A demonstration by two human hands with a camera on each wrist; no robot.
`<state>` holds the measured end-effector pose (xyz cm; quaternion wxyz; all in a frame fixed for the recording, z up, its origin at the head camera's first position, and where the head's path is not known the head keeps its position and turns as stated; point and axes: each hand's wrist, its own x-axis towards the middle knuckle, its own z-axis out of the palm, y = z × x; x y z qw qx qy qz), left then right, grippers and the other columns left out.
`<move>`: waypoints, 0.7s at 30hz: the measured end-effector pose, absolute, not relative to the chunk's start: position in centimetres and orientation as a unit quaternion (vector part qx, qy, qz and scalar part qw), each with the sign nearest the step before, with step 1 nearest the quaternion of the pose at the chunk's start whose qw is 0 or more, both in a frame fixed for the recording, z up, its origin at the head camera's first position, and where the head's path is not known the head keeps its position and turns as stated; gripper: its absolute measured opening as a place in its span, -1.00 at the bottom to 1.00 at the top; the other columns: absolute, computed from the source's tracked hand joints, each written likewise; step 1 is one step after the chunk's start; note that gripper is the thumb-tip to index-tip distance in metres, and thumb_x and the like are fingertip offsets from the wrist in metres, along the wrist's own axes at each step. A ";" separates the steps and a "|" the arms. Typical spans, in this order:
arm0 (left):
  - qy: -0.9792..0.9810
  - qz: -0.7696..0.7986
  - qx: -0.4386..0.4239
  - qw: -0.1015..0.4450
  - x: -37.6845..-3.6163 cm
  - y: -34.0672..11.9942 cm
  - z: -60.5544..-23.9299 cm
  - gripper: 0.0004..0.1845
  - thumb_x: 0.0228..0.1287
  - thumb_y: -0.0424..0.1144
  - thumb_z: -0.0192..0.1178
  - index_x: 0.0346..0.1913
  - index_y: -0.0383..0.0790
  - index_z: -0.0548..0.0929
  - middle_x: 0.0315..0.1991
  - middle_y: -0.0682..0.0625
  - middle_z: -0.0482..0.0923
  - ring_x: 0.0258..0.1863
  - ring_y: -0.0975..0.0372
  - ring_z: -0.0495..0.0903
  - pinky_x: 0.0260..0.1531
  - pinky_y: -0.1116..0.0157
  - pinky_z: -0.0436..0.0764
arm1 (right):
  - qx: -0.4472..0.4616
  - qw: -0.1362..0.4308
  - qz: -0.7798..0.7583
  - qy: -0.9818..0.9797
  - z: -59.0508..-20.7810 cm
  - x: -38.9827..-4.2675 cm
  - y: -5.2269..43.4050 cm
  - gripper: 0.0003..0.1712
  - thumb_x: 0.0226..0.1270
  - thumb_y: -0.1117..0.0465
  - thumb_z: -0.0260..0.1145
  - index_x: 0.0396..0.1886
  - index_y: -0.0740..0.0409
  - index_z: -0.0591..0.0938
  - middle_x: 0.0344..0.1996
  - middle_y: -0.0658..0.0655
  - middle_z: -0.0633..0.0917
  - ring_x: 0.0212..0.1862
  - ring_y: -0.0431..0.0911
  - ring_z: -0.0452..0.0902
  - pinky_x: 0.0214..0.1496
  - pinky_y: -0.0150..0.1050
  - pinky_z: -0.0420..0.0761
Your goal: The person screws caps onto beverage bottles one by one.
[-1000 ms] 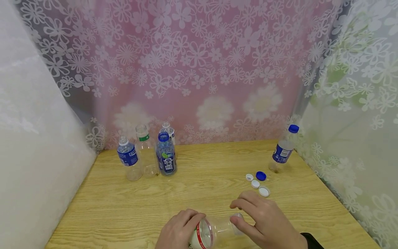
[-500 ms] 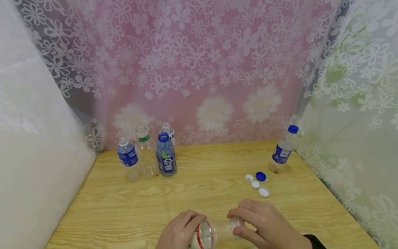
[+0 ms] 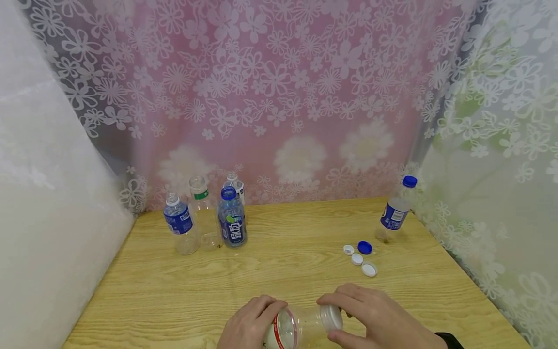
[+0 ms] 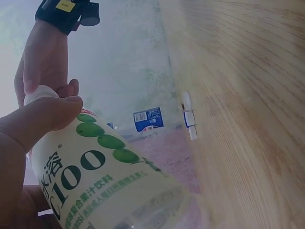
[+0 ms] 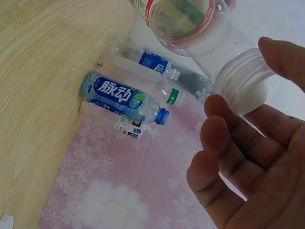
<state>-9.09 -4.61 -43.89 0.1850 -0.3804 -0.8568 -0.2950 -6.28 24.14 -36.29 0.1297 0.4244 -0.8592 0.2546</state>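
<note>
A clear juice bottle with a pale C100 label (image 4: 102, 167) lies tilted on its side near the table's front, its neck to the right. My left hand (image 3: 253, 322) grips its labelled body, thumb across the label. My right hand (image 3: 375, 315) is at the neck end, index finger and thumb on opposite sides of the white bottle cap (image 3: 332, 318). In the right wrist view, ridges show at the clear neck (image 5: 243, 67), and the other fingers (image 5: 205, 167) curl loosely beside it.
Uncapped bottles stand at the back left, among them a blue one (image 3: 232, 225) and a clear one with a green neck band (image 3: 205, 218). A blue-capped bottle (image 3: 394, 213) stands back right. Several loose caps, one blue (image 3: 364, 247), lie nearer. A flowered curtain (image 3: 279, 121) hangs behind.
My right index finger has come down from above the neck onto the cap, and the hand has turned slightly, showing more of the cap. The left hand keeps its grip.
</note>
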 end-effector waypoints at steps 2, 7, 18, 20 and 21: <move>-0.857 -0.296 -0.378 0.184 -9.0 -4.6 -43.9 -0.28 0.07 0.46 0.29 0.13 0.01 0.66 -0.07 0.20 0.58 -0.16 0.39 0.58 -0.28 0.38 0.64 | 0.410 0.107 0.267 -0.866 -36.3 -6.2 24.2 -0.49 0.39 0.12 0.38 0.30 -0.17 0.51 -0.02 -0.22 0.66 -0.20 -0.43 0.51 -0.25 -0.58 0.50; -0.859 -0.292 -0.380 0.181 -9.0 -4.6 -43.8 -0.28 0.07 0.46 0.29 0.13 0.01 0.65 -0.06 0.19 0.58 -0.16 0.37 0.58 -0.28 0.38 0.63 | 0.391 0.082 0.279 -0.873 -36.4 -6.3 24.2 -0.57 0.41 0.09 0.36 0.24 -0.12 0.55 -0.18 -0.28 0.60 -0.31 -0.46 0.40 -0.34 -0.55 0.46; -0.857 -0.301 -0.377 0.183 -9.2 -4.7 -43.9 -0.28 0.04 0.46 0.31 0.10 0.01 0.67 -0.08 0.20 0.59 -0.19 0.38 0.58 -0.31 0.39 0.63 | 0.384 0.096 0.266 -0.879 -36.1 -5.8 24.4 -0.25 0.34 0.06 0.42 0.49 -0.09 0.36 0.10 -0.19 0.63 -0.06 -0.32 0.59 -0.23 -0.41 0.59; -0.856 -0.303 -0.376 0.183 -9.2 -4.7 -43.9 -0.27 0.03 0.46 0.32 0.09 0.00 0.67 -0.08 0.20 0.59 -0.19 0.38 0.58 -0.30 0.38 0.63 | 0.393 0.115 0.260 -0.874 -35.9 -5.8 24.4 -0.21 0.31 0.05 0.45 0.49 -0.07 0.35 0.20 -0.14 0.59 0.06 -0.25 0.61 -0.14 -0.41 0.62; -0.856 -0.304 -0.375 0.184 -9.2 -4.7 -43.9 -0.27 0.03 0.46 0.33 0.10 0.00 0.67 -0.07 0.20 0.58 -0.18 0.38 0.58 -0.30 0.39 0.64 | 0.404 0.125 0.258 -0.869 -35.8 -5.8 24.3 -0.21 0.30 0.06 0.46 0.48 -0.04 0.37 0.22 -0.11 0.57 0.08 -0.23 0.60 -0.10 -0.43 0.62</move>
